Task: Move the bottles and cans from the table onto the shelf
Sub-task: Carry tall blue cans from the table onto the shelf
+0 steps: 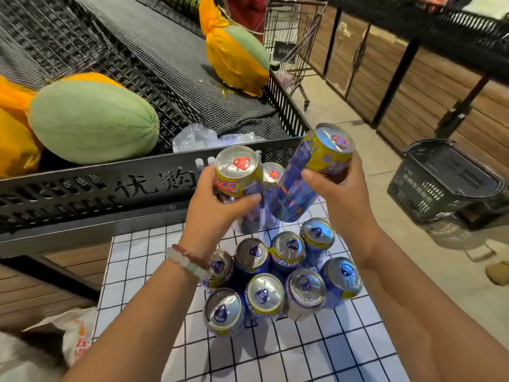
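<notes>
From the head view, my left hand [217, 208] is wrapped around the upper body of a red-tabbed can [238, 175], thumb across the front and fingers behind, so the can stays upright and clear of the ones below. My right hand [334, 194] grips a second can [308, 175] near its top, tilted so its base leans down and to the left; I judge that angle comes from lifting it out past its neighbours. A third red-tabbed can [272, 175] shows between the two, and I cannot tell whether it is standing or held. Both hands are clamped on their cans, close together but not touching each other, raised above the counter [132, 271] with its white gridded top.

Nine blue-tabbed cans [278, 274] wait upright in a tight cluster on the counter just under my wrists. The shelf [165, 59] lies directly ahead behind a perforated black rail [96, 188], with wrapped melons [93, 122] on its mat. My forearms reach forward and slightly inward, wrists cocked up, a beaded bracelet [187, 260] on the left.
</notes>
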